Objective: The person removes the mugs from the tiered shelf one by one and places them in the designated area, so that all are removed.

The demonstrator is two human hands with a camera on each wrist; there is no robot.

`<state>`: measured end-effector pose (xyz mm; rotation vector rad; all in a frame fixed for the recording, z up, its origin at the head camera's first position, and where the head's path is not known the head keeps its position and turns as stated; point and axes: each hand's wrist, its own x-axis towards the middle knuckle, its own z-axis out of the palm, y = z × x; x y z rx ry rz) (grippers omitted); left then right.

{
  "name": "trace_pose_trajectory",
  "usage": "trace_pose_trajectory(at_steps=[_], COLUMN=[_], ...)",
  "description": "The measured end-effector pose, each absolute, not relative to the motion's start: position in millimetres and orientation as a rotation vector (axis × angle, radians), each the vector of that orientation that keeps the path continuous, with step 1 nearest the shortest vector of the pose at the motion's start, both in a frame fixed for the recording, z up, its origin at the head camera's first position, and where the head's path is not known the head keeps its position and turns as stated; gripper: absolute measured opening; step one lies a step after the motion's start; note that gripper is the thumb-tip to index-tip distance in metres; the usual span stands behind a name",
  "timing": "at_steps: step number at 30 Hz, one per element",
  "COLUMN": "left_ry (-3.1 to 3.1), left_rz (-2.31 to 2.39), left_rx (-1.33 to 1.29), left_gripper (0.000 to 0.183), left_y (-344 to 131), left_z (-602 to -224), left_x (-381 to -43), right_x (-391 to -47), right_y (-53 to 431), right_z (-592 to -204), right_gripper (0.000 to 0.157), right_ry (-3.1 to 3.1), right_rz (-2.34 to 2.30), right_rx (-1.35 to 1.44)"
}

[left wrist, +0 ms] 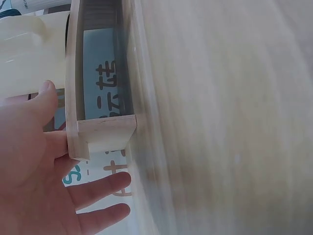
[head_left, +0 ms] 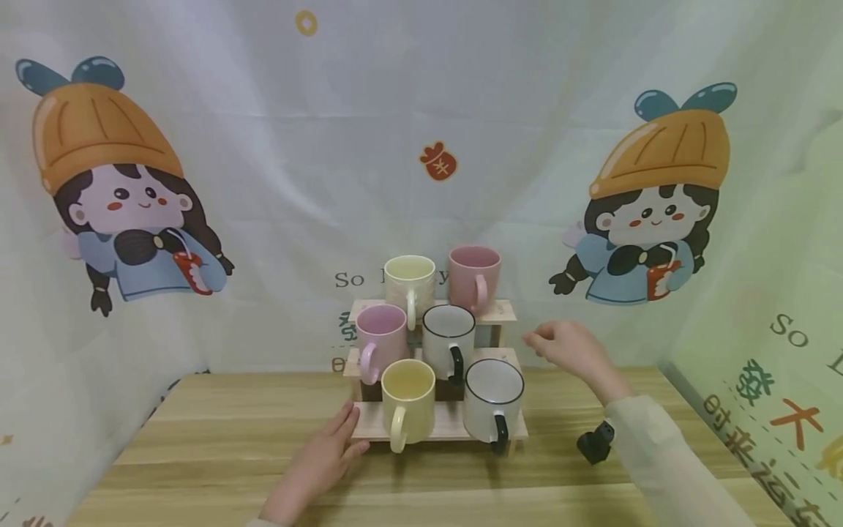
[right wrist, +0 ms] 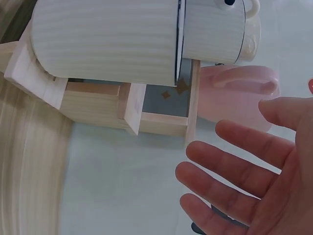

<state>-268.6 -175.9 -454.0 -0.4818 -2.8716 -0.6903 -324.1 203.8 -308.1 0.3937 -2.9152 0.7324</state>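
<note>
A three-step wooden rack [head_left: 446, 423] bears several mugs. Its top step holds a pale cream mug [head_left: 410, 282] and a dark pink mug [head_left: 473, 274]. On the middle step are a lilac-pink mug [head_left: 385, 344] and a white mug with black rim and handle [head_left: 440, 337]. The bottom step carries a yellow mug [head_left: 415, 406] and another black-rimmed white mug [head_left: 487, 402]. My left hand [head_left: 323, 457] touches the left end of the bottom step, fingers extended beside it. Off the rack's right side, my right hand [head_left: 573, 350] hovers with nothing in it, fingers loosely spread in the right wrist view.
A small black object [head_left: 596, 443] sits on the wooden table [head_left: 250, 424], under the right forearm in the head view. Behind the rack hangs a pale printed cloth [head_left: 329, 183] with cartoon figures, which also covers both sides.
</note>
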Motion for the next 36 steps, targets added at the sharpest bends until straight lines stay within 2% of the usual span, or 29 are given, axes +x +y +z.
trace_pose_trajectory(at_steps=[36], left_ry=[-2.864], left_rz=[-0.681], left_rx=[-0.393], left_gripper=[0.062], left_y=[-171.5], left_z=[-459.7], left_x=[-265.6], right_x=[-357.5], right_y=[172.9], right_z=[-293.3], right_gripper=[0.030], right_ry=[-2.742], right_rz=[1.065], right_rx=[0.211])
